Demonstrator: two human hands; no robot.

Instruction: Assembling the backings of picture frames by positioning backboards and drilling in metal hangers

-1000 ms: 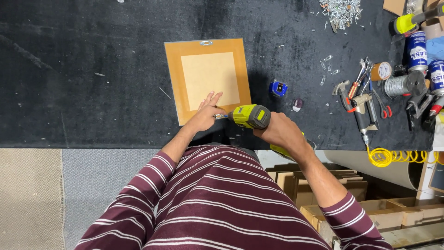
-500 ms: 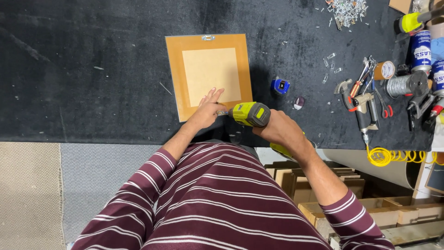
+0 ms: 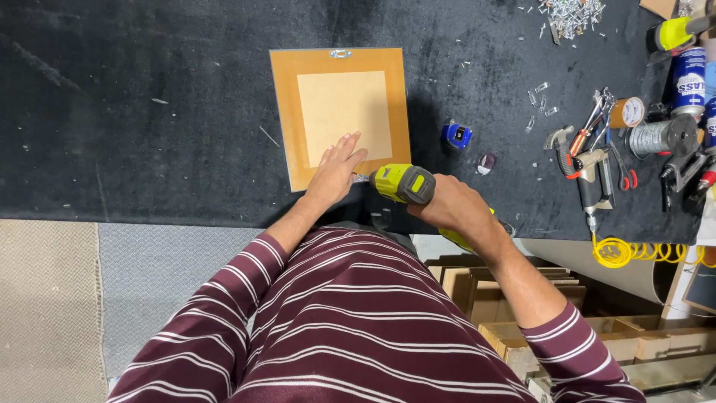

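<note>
Right grip: yellow drill | left hand: flat on wooden frame

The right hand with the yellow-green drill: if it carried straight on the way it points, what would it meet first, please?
The right hand aims the drill leftward. First in line are the left hand and the near edge of the orange frame back it presses flat; the bit tip is hidden, so contact is uncertain.

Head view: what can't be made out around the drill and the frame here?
- Drill bit tip: head view, hidden behind the left hand.
- Drill handle and trigger: covered by the right hand.
- Frame near corner: under the left hand.
- Cans at right: cut off by the picture edge.
- Loose bits on the table: too small to tell.
</note>
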